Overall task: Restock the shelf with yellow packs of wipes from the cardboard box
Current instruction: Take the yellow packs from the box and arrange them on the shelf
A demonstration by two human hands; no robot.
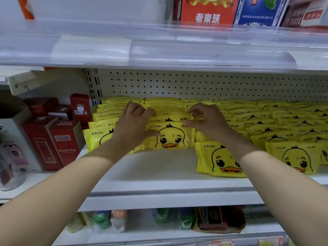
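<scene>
While the shelf (150, 167) shows bare board up front, the row of yellow packs (166, 110) runs back from you, each pack's long axis left-to-right. Your left hand (134, 121) and right hand (207, 119) clasp its ends, fingers curled over, equally near.

white pegboard back panel (213, 84), clear plastic rail (177, 50) above, red boxes (60, 139) at left

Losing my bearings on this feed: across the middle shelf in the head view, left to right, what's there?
Red Crystal Cup boxes → left hand → duck pack between the hands → right hand → far-right front pack.
</scene>
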